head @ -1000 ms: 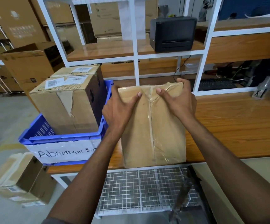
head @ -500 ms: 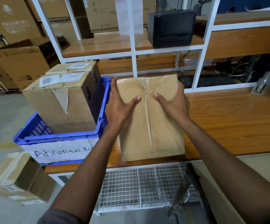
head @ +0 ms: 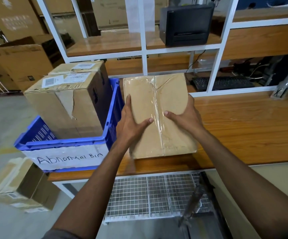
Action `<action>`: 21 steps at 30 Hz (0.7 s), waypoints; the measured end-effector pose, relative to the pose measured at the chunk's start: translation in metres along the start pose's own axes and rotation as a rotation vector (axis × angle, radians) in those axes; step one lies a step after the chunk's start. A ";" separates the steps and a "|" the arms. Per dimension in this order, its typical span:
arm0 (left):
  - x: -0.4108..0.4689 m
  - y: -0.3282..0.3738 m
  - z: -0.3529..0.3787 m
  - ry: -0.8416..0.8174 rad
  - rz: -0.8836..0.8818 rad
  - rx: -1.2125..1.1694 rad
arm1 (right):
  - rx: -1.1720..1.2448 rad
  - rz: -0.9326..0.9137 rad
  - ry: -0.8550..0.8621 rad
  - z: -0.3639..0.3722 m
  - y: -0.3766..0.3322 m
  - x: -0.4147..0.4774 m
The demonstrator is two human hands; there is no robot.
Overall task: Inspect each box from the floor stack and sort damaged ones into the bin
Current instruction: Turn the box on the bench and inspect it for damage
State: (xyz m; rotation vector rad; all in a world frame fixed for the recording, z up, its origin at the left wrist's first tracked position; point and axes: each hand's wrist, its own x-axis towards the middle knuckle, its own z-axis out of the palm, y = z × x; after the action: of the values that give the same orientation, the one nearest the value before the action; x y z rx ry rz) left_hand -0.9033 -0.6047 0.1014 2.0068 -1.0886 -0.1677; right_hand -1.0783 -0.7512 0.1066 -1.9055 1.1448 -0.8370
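Head view: two hands hold a taped brown cardboard box at the orange wooden workbench for inspection.

The left hand clasps the box's left edge with its thumb laid across the top. The right hand wraps the right edge, thumb pressing beside the clear tape seam. The box is just right of the blue plastic crate labelled "Abnormal Bin", which holds a torn cardboard carton. To inspect well, turn the box slowly and check each face, the corners and the creased far top. Grip only the edges, so the palms hide no damage. Stacked floor cartons lie near left.
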 end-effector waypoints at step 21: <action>-0.026 -0.030 0.017 -0.088 -0.012 0.008 | 0.045 0.060 -0.144 0.000 0.045 -0.030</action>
State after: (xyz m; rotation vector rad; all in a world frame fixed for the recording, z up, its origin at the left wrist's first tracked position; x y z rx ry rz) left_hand -0.9077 -0.5870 0.0624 2.0302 -1.1337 -0.2599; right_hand -1.1092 -0.7381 0.0635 -1.8533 1.0810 -0.6755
